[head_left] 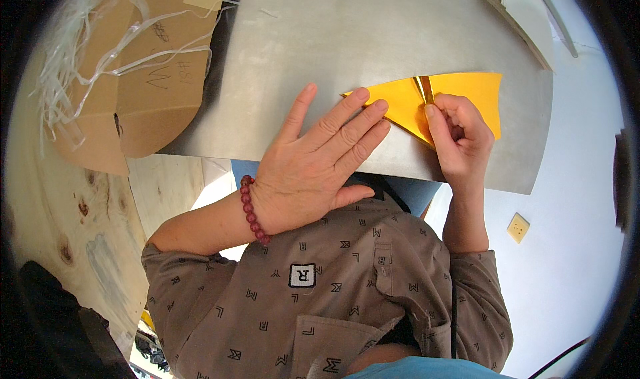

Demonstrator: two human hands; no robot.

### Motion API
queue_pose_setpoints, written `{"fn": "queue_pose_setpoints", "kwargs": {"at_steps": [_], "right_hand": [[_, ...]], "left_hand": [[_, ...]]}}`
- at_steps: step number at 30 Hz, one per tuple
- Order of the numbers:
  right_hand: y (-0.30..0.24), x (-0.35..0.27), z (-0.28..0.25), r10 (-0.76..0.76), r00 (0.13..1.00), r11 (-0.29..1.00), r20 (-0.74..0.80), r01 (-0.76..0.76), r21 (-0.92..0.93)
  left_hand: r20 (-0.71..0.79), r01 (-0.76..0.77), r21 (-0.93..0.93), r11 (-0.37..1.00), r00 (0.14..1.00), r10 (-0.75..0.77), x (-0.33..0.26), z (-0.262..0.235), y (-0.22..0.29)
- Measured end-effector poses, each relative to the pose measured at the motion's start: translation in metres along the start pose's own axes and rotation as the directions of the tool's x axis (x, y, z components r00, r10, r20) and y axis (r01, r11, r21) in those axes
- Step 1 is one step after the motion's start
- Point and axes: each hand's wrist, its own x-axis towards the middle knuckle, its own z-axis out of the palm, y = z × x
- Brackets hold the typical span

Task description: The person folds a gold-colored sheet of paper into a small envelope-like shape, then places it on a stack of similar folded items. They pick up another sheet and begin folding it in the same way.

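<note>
A bright yellow folded sheet, pointed at its left end and wide at its right, lies near the front edge of the grey metal table. Over its left end my left hand is open, fingers spread and fingertips touching the sheet. A red bead bracelet circles that wrist. On the sheet's middle rests my right hand, closed, with thumb and forefinger pinching a narrow shiny gold strip that runs up to the sheet's top edge. My curled fingers hide the strip's lower end and part of the sheet.
At the left stands a brown cardboard box, with tangled clear plastic strips hanging over it. A stack of pale sheets leans at the table's far right corner. The metal table ends just before my body. A socket sits on the right-hand wall.
</note>
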Motion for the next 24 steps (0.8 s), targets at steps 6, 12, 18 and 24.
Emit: {"fn": "queue_pose_setpoints", "kwargs": {"at_steps": [6,12,18,24], "right_hand": [[-0.0004,0.0004,-0.0006,-0.002,1.0,1.0,0.005,0.002,0.0],[-0.0007,0.0002,-0.0001,0.0,1.0,1.0,0.002,0.0,0.007],[0.0001,-0.0014,0.0041,0.021,0.999,0.998,-0.037,-0.018,0.068],[-0.003,-0.0007,0.0015,0.015,1.0,0.997,-0.015,-0.014,0.072]], "left_hand": [[-0.01,0.004,0.006,1.0,1.0,-0.003,0.0011,0.0,0.0011],[-0.01,0.004,0.005,1.0,1.0,-0.004,0.0009,0.0003,0.001],[0.025,0.019,0.016,1.0,0.999,-0.019,0.0025,-0.0022,0.0017],[0.021,0.005,0.033,0.999,1.0,-0.006,0.0034,-0.0038,0.0015]]}}
